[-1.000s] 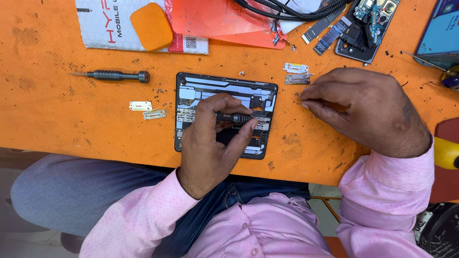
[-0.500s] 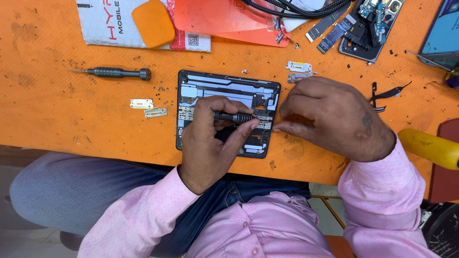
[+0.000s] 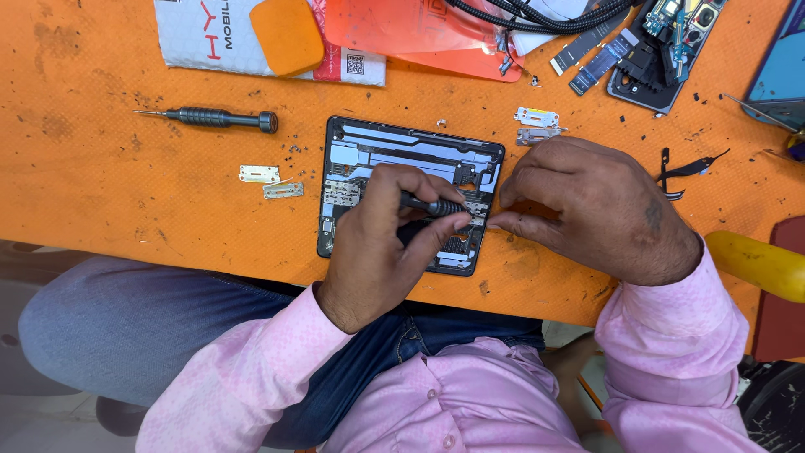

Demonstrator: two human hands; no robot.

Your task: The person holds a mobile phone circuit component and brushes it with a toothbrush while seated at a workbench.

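On the orange table (image 3: 101,193), near its front edge, lies an opened device (image 3: 411,195), a dark flat rectangular body with its back cover off. Its inside shows silver shielding plates along the top, small metal brackets on the left side and dark boards and connectors lower down. The left hand (image 3: 377,243) rests over the middle of it, fingers closed around a dark screwdriver (image 3: 429,204) that lies nearly level, its tip pointing toward the device's right edge. The right hand (image 3: 591,210) sits just beside that edge, its fingers pinched narrow at the spot where the tip meets the frame; whether they hold a small part cannot be told. A second screwdriver (image 3: 210,118) lies apart on the table to the upper left, two small metal plates (image 3: 270,182) lie left of the device, and two more brackets (image 3: 537,126) lie above the right hand.
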